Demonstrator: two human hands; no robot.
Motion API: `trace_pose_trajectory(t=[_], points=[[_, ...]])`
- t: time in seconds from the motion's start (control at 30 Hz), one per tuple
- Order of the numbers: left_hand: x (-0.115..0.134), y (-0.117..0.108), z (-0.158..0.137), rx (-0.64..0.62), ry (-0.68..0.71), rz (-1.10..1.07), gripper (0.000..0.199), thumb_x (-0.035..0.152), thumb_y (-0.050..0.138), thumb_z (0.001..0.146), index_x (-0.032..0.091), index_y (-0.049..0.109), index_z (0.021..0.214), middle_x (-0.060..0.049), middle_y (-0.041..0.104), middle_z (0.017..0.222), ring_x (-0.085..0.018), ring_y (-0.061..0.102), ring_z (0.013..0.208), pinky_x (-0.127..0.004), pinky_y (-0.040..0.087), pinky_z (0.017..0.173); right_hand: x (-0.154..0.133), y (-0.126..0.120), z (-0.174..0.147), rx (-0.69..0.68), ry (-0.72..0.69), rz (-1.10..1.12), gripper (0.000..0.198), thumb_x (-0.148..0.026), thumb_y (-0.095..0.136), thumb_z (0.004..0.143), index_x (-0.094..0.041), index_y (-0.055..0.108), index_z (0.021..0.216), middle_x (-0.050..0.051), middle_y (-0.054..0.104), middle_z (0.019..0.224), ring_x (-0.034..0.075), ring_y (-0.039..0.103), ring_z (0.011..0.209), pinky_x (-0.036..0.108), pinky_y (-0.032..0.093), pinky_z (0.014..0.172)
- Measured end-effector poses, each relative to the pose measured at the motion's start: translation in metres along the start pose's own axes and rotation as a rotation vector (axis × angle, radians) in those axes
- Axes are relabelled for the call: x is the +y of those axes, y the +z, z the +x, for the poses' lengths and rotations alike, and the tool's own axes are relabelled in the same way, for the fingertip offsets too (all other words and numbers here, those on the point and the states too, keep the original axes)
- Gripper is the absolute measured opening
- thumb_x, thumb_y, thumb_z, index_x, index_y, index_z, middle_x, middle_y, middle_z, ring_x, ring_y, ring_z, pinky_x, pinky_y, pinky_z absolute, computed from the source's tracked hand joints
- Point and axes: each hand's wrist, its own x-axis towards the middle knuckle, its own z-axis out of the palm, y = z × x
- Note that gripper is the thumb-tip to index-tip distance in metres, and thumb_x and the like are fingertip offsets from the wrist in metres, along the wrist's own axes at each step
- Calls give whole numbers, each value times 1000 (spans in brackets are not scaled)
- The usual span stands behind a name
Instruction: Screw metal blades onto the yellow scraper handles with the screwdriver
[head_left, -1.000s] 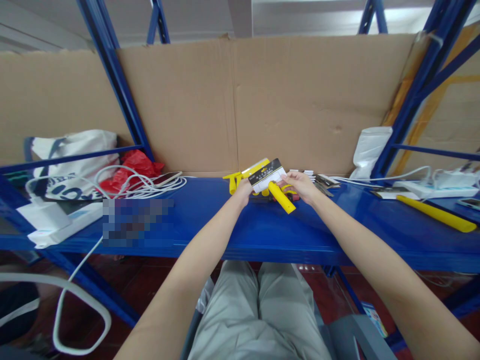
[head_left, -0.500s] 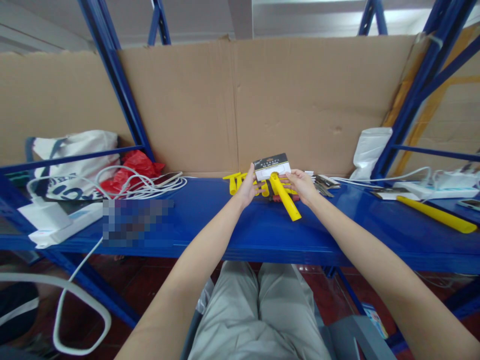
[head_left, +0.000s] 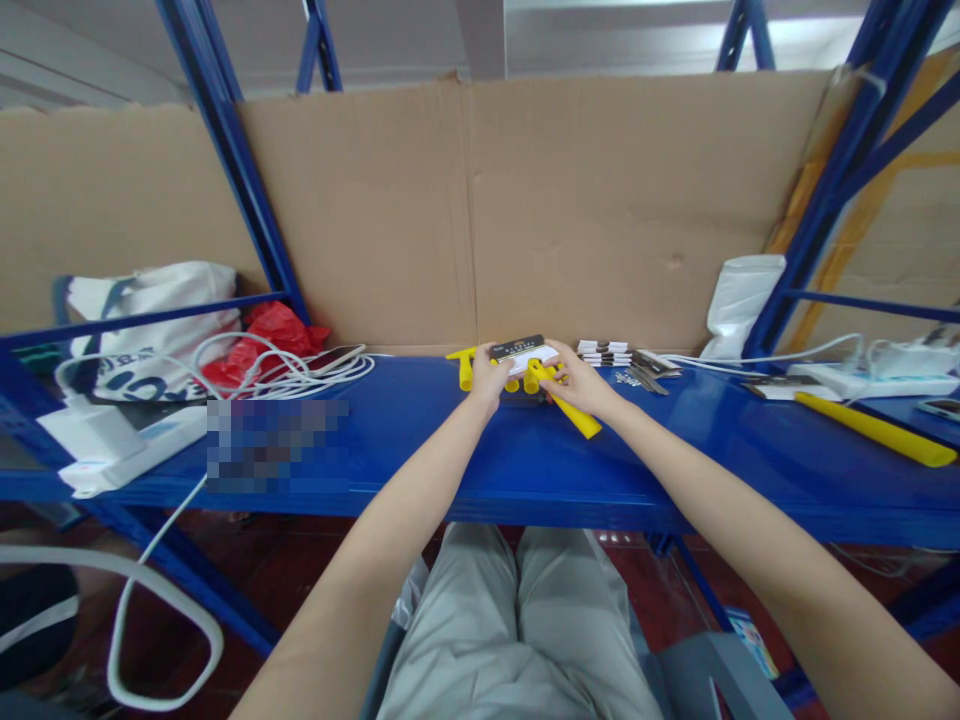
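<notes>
A black-and-white printed card (head_left: pixel 516 348) is held between my hands above the blue shelf. My left hand (head_left: pixel 490 378) is closed on the card's left edge. My right hand (head_left: pixel 574 378) is closed at the other side, around the upper part of a yellow plastic handle (head_left: pixel 579 415) that slants down to the right and overlaps the card. Further yellow T-shaped handles (head_left: pixel 466 370) lie behind and beside my left hand, partly hidden. To the right of my right hand are a stack of folded cards (head_left: pixel 604 352), small metal pieces (head_left: pixel 627 379) and flat metal blades (head_left: pixel 649 371).
A cardboard sheet (head_left: pixel 360 220) walls the back of the blue shelf (head_left: pixel 420 450). On the left are coiled white cables (head_left: pixel 300 378), a red bag (head_left: pixel 274 340) and a power strip (head_left: pixel 142 455). A long yellow piece (head_left: pixel 874 428) and a white pouch (head_left: pixel 742 305) are on the right.
Both hands have lowered the card and moved it slightly left, tilting it back. My right fingers have closed round the yellow handle's top. The stacked cards now show fully.
</notes>
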Motion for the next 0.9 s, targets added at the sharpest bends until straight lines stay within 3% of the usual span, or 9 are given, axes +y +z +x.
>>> trace_pose_trajectory(t=[0.1, 0.2, 0.47, 0.77, 0.9], points=[[-1, 0, -1, -5, 4, 28, 51, -6, 52, 69, 18, 45, 114, -10, 53, 123, -18, 65, 90, -31, 59, 66, -5, 1, -2, -56, -128, -269, 36, -14, 56, 73, -17, 58, 109, 9, 61, 104, 17, 58, 82, 37, 48, 82], [-2, 0, -2, -33, 4, 66, 55, -6, 50, 69, 19, 43, 118, -10, 52, 124, -17, 66, 87, -31, 59, 64, -12, 1, -4, -104, -158, -429, 23, -12, 53, 75, -16, 63, 95, 10, 59, 101, 20, 58, 91, 35, 45, 85], [-4, 0, -4, -68, 12, 144, 55, -6, 50, 71, 19, 44, 120, -10, 54, 125, -17, 66, 87, -26, 59, 60, -12, 0, -4, -210, -60, -512, 40, -10, 54, 76, -20, 62, 115, 11, 59, 113, 21, 58, 102, 35, 42, 92], [0, 0, -4, -59, 58, 221, 43, 14, 54, 83, 20, 41, 124, -14, 43, 139, -9, 65, 65, -17, 46, 42, -8, -10, 0, -191, 49, -545, 49, -11, 55, 77, -16, 57, 126, 14, 56, 119, 24, 56, 110, 35, 41, 96], [-3, -2, -3, -37, 117, 360, 46, 10, 52, 82, 21, 43, 125, -12, 45, 137, -9, 65, 67, -18, 47, 46, -2, -23, 2, -122, 68, -584, 49, -9, 52, 76, -15, 57, 125, 13, 58, 113, 22, 58, 105, 34, 41, 96]])
